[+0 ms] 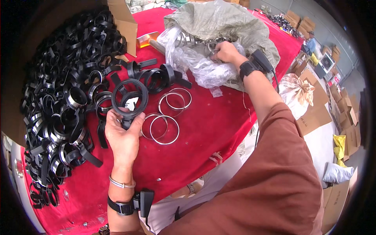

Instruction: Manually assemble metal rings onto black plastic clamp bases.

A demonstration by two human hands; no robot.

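My left hand is closed on the short handle of a black ring, raised over the red tabletop. Several thin silver metal rings lie just right of that hand, some overlapping. Farther back, my right hand reaches into a clear plastic bag with shiny metal rings in it. The right fingers are curled among them; what they grip is partly hidden. Several black rings with handles lie on the cloth beyond my left hand.
A large heap of black handled rings spreads across the left side by a cardboard box flap. A roll of amber tape lies near the flap. A grey woven sack surrounds the plastic bag. Cardboard boxes stand at the right.
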